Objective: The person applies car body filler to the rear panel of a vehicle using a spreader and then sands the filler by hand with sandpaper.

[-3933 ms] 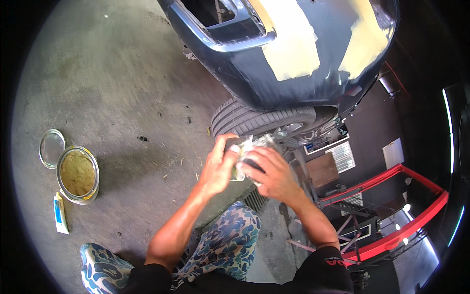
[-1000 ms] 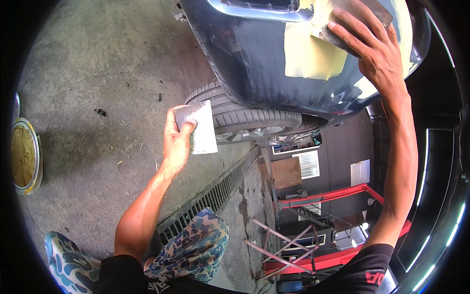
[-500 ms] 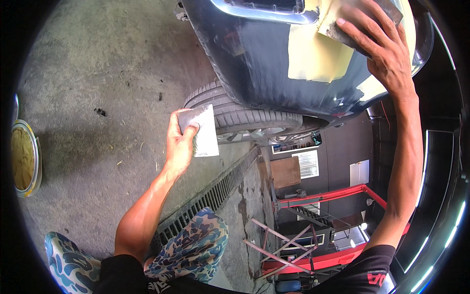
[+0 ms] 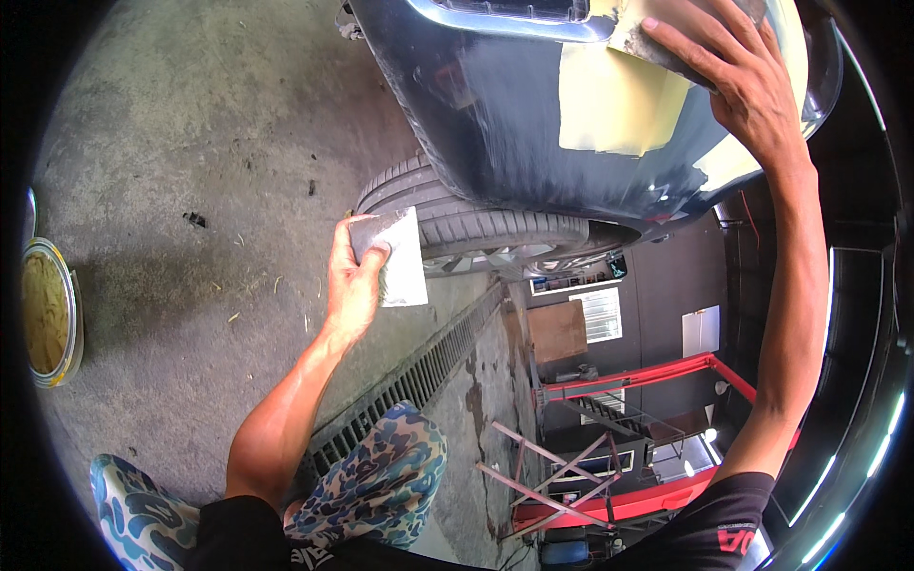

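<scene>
My right hand (image 4: 762, 109) is pressed over a flat grey filler spreader (image 4: 659, 49), its fingers spread along the plate. The spreader lies against the dark car bumper (image 4: 505, 114), at the upper edge of a pale yellow patch of body filler (image 4: 609, 109). Part of the plate is hidden under the fingers. Lower and to the left, my left hand (image 4: 352, 285) grips a second flat spreader (image 4: 405, 262) between thumb and fingers. Its face is bright and shiny, with a grey smear near the thumb. This one is held away from the bumper, in front of the tyre (image 4: 505, 230).
An open round tin (image 4: 49, 309) with yellowish-brown residue stands on the concrete floor at far left. A slotted drain grate (image 4: 400, 385) crosses the floor by my knee. Further back are a red lift frame (image 4: 657, 500) and crossed metal bars (image 4: 562, 471).
My right hand and its spreader have shifted slightly up and left over the filler. My left hand with the other spreader has barely moved.
</scene>
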Demonstrator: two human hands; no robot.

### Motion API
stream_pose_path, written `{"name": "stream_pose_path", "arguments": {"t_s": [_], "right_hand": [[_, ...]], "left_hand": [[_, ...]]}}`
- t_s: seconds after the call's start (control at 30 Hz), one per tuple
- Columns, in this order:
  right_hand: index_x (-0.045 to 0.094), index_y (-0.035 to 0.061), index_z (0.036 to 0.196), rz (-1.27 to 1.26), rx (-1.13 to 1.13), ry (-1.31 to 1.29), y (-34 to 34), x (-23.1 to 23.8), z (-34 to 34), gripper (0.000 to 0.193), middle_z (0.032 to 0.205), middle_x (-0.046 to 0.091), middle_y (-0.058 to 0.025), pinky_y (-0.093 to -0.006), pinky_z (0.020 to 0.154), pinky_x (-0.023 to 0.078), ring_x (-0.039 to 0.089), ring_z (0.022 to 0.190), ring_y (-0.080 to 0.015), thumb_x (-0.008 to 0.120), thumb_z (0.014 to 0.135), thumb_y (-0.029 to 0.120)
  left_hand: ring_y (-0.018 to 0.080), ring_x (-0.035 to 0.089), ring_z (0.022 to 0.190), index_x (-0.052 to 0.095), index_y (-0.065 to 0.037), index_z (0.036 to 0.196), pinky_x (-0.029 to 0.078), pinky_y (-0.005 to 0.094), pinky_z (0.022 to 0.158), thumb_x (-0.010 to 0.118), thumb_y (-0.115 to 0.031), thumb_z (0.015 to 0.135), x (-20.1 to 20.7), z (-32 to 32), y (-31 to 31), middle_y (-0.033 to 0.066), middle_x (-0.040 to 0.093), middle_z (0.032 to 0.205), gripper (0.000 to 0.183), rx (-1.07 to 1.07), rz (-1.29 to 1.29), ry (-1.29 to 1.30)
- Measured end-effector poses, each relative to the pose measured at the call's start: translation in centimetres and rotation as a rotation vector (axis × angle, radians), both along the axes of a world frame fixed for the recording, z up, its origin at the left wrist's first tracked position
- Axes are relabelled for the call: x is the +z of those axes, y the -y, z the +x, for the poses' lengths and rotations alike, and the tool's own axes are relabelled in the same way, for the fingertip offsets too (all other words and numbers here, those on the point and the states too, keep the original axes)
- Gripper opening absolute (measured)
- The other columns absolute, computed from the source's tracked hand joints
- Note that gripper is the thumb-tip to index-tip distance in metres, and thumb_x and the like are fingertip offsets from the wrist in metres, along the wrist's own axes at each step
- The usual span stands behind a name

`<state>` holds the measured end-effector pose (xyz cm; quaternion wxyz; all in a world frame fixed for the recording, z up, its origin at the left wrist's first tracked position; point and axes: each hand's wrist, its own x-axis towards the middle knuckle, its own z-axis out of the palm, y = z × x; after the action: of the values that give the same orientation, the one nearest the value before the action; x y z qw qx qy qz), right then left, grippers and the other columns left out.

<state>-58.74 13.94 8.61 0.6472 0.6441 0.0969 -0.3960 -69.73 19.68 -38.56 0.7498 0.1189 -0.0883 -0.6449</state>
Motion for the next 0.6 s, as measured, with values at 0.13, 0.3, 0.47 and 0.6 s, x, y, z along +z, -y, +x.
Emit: {"name": "stream_pose_path", "arguments": {"t_s": [0.13,0.3,0.47,0.6], "right_hand": [[0.064,0.0271,0.137,0.131,0.079,0.089,0.3,0.0,-1.6,0.057,0.149,0.057,-0.0005,-0.0543,0.122,0.032,0.041,0.148,-0.0271,0.075,0.085,0.008],[0.056,0.0313,0.147,0.104,0.131,0.126,0.9,-1.0,-3.8,0.068,0.151,0.056,0.0009,-0.0535,0.121,0.032,0.040,0.149,-0.0272,0.074,0.085,0.009],[0.060,0.0327,0.143,0.048,0.133,0.215,-0.6,-1.4,-5.6,0.057,0.153,0.055,0.0018,-0.0524,0.124,0.027,0.041,0.148,-0.0273,0.073,0.091,0.016],[0.054,0.0442,0.149,-0.006,0.161,0.305,0.8,-3.6,-6.5,0.084,0.159,0.049,0.0129,-0.0380,0.102,0.042,0.042,0.148,-0.0200,0.065,0.083,-0.007]], "left_hand": [[0.0126,0.060,0.096,0.052,-0.008,0.130,0.054,0.0302,0.082,0.057,-0.006,0.095,-0.5,-0.7,0.4,0.0048,0.061,0.110,0.035,0.057,0.012,0.041],[0.0128,0.060,0.098,0.052,-0.008,0.129,0.053,0.0305,0.084,0.057,-0.005,0.095,-0.4,-0.4,0.0,0.0052,0.061,0.111,0.035,-0.005,0.011,0.029],[0.0136,0.060,0.097,0.052,-0.008,0.129,0.054,0.0310,0.082,0.057,-0.005,0.095,-0.8,-1.4,0.1,0.0059,0.061,0.112,0.035,0.041,0.008,0.069],[0.0135,0.062,0.097,0.050,-0.007,0.132,0.055,0.0299,0.082,0.056,-0.002,0.096,-0.9,-0.9,0.2,0.0075,0.063,0.114,0.037,0.020,0.010,0.031]]}}
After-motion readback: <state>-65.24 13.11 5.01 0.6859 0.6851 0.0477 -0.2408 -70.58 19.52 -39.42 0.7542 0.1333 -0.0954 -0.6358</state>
